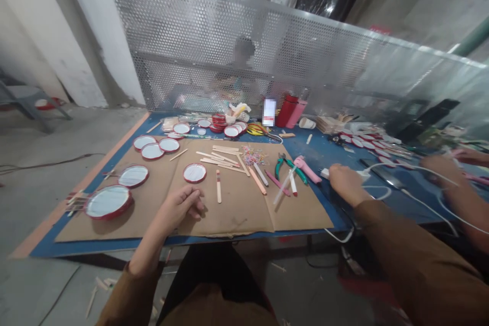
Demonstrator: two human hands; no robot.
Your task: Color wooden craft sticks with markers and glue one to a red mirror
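Observation:
My left hand (184,204) hovers low over the front of the cardboard sheet (237,214), fingers loosely curled and apart, with nothing visible in them. Just beyond it lies a round red-rimmed disc (194,172), and to its right a wooden craft stick (219,187) with red bands at one end. On the right, my right hand (346,183) is closed beside the pink hot glue gun (307,169). A white plug (324,173) sticks out at its left side, and a white power strip piece (365,175) with cables shows at its right; the fingers partly hide both.
More red-rimmed discs (152,151) sit at left. Craft sticks (225,158), markers (258,180) and green-handled pliers (292,167) lie mid-sheet. Red bottles (288,111) stand by the perforated metal panel (191,51). A phone (382,173) and another person's hand (439,165) are at right.

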